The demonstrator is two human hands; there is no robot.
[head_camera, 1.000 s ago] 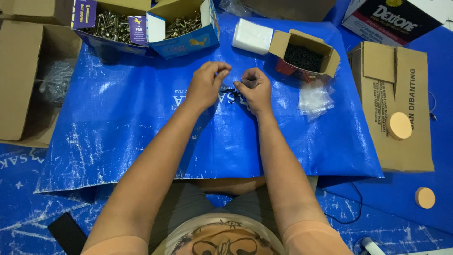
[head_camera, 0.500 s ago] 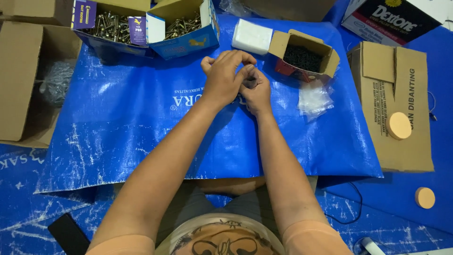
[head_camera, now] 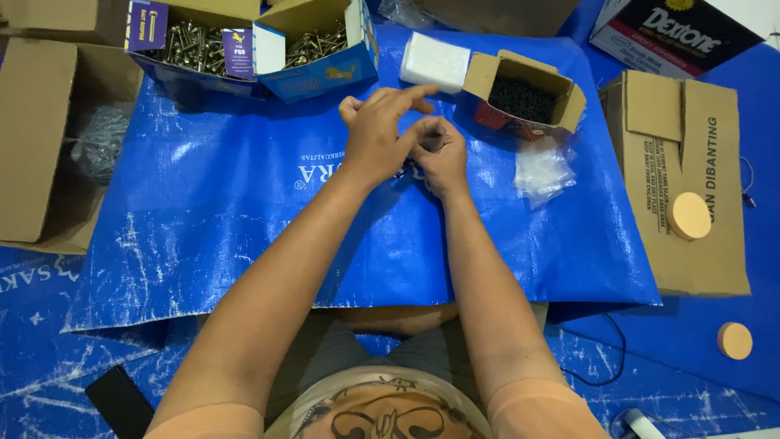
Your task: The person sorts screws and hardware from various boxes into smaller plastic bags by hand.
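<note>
Far left sits a big brown carton [head_camera: 36, 138], then two blue boxes of brass-coloured screws [head_camera: 244, 45] at the top edge of the blue woven sheet [head_camera: 203, 211]. Centre stage, the left hand [head_camera: 375, 142] is loosely open, fingers stretched over the right hand [head_camera: 439, 154], which is curled tight, though what it grips is hidden. To the right, a small cardboard box of black screws [head_camera: 522, 97] sits near the hands, clear plastic bags [head_camera: 543, 172] just below it.

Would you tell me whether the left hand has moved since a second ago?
Yes: the left hand moved right, toward the small open box of black screws, meeting the right hand.
</note>
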